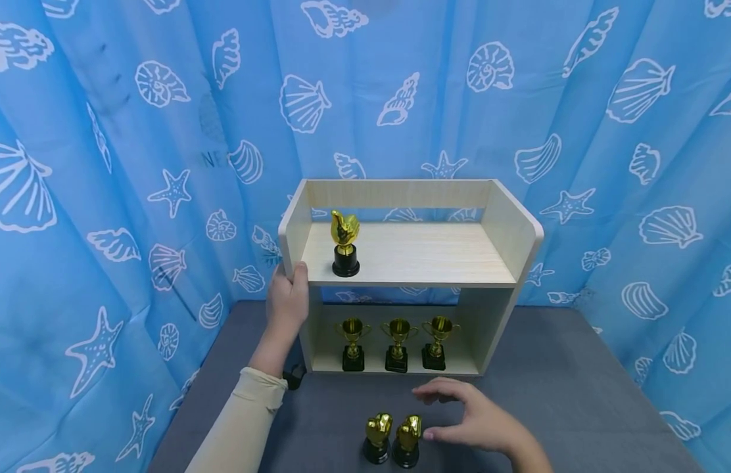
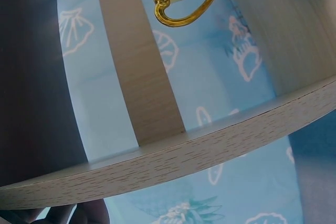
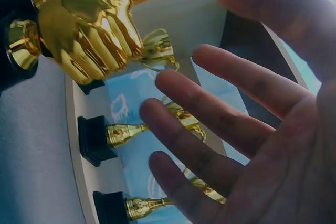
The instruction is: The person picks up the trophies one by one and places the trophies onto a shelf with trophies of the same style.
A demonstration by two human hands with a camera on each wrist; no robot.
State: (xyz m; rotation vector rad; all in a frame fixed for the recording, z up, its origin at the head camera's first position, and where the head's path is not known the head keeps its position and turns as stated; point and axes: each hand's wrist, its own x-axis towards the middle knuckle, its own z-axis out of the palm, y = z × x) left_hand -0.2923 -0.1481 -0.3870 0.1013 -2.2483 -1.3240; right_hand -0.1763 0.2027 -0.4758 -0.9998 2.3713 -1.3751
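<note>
My left hand (image 1: 287, 299) grips the left side panel (image 1: 293, 230) of a pale wooden two-tier shelf, thumb at its front edge; its fingertips show beyond the panel in the left wrist view. On the table in front, my right hand (image 1: 474, 417) reaches with spread fingers and holds nothing. Just left of it stand two gold thumbs-up trophies on black bases, the nearer one (image 1: 407, 441) beside the other (image 1: 377, 439). In the right wrist view, a thumbs-up trophy (image 3: 89, 30) is close to the fingers, apart from them. Another thumbs-up trophy (image 1: 344, 243) stands upright on the upper tier, at left.
Three gold cup trophies, left (image 1: 353, 348), middle (image 1: 396, 348) and right (image 1: 434, 348), stand in a row on the lower tier. A small black object (image 1: 294, 376) lies by the shelf's left foot. Behind the grey table (image 1: 555, 381) hangs a blue shell-print curtain (image 1: 401, 59).
</note>
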